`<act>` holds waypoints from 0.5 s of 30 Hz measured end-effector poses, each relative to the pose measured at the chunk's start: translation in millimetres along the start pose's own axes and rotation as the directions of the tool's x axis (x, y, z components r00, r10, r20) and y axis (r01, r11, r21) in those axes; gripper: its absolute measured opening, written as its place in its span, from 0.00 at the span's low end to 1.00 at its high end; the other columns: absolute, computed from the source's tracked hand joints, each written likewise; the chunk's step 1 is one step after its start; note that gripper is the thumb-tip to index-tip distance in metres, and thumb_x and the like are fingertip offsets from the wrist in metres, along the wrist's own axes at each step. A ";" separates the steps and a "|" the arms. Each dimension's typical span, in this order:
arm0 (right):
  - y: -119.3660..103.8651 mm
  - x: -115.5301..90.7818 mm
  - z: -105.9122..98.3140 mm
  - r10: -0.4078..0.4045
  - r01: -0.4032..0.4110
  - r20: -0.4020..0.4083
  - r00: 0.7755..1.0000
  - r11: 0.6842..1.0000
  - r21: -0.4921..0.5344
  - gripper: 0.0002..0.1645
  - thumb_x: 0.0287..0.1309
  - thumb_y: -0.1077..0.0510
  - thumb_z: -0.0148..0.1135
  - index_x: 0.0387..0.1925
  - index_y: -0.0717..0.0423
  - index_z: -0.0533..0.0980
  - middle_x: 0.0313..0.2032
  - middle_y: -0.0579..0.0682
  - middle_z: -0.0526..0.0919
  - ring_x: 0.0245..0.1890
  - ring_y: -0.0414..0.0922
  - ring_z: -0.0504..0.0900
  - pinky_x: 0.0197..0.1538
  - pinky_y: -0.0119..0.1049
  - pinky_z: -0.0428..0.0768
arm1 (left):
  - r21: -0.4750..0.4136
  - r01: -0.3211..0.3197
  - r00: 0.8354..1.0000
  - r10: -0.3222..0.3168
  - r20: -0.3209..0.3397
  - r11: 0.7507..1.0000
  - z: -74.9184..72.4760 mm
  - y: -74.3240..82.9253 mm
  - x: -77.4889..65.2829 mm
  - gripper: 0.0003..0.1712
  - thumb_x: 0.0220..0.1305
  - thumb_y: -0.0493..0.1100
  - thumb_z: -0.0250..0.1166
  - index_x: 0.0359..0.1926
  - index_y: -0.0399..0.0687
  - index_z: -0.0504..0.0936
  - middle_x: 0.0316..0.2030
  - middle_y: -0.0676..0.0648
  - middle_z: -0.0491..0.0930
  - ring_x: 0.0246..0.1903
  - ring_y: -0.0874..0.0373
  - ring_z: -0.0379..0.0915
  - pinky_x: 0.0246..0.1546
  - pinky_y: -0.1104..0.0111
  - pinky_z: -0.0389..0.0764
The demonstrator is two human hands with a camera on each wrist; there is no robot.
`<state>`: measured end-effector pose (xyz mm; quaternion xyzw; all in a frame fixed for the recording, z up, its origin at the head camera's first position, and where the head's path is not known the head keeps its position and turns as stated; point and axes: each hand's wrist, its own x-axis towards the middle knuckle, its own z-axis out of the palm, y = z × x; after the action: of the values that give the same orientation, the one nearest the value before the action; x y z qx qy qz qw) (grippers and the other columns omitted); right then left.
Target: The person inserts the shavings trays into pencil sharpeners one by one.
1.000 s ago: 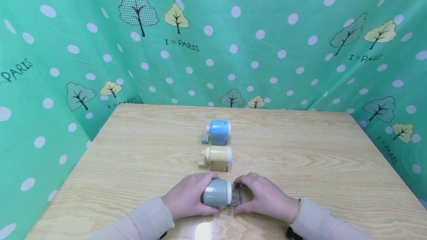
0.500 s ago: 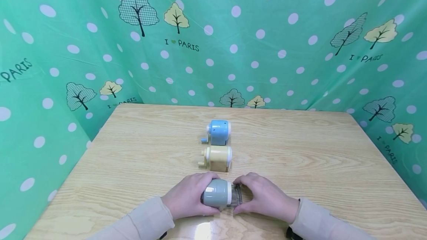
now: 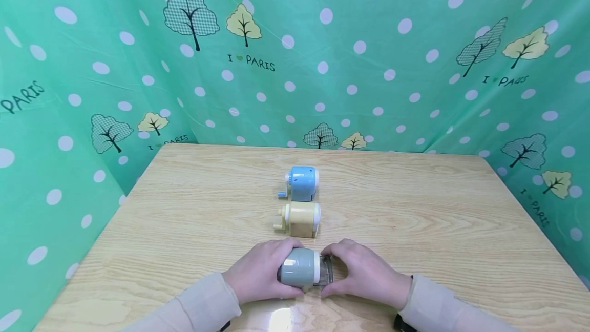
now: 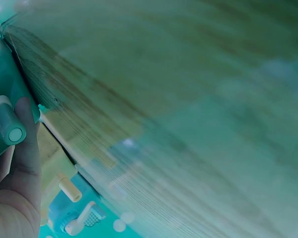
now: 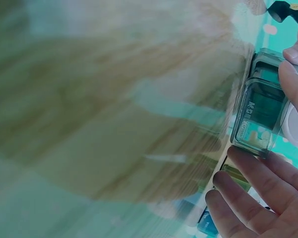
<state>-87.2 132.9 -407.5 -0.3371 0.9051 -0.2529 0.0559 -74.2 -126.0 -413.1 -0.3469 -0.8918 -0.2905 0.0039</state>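
Note:
A grey-green crank pencil sharpener [image 3: 297,266] lies in front of the person on the table, held round its body by the left hand [image 3: 260,273]. From its white-rimmed right end sticks out a smoky clear shavings drawer [image 3: 327,270]. The right hand [image 3: 371,276] pinches this drawer between thumb and fingers. In the right wrist view, the thumb and fingertips sit at opposite edges of the drawer [image 5: 260,114], which is partly out of the body. The left wrist view shows the crank handle [image 4: 12,130] beside the left hand's fingers.
Just behind stands a cream pencil sharpener [image 3: 302,219], and behind that a blue one [image 3: 303,183], both with cranks to the left. The wooden table [image 3: 415,199] ends at a green dotted cloth [image 3: 359,86] at the back and sides.
The right hand has shifted very slightly left together with the drawer, which sticks out a touch less. The left hand and the other sharpeners have stayed in place.

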 end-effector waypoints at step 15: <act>-2.2 2.5 1.5 -0.013 0.013 -0.004 1.000 1.000 0.008 0.44 0.40 0.27 0.68 0.50 0.56 0.82 0.43 0.45 0.85 0.43 0.39 0.80 0.49 0.43 0.83 | -0.003 0.005 1.000 -0.005 0.003 1.000 -0.1 0.6 -0.2 0.39 0.48 0.61 0.74 0.55 0.46 0.74 0.41 0.54 0.81 0.37 0.67 0.73 0.40 0.66 0.80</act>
<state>-87.5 129.3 -407.5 -0.3421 0.9020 -0.2578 0.0537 -73.7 -125.8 -412.7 -0.3453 -0.8922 -0.2913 0.0012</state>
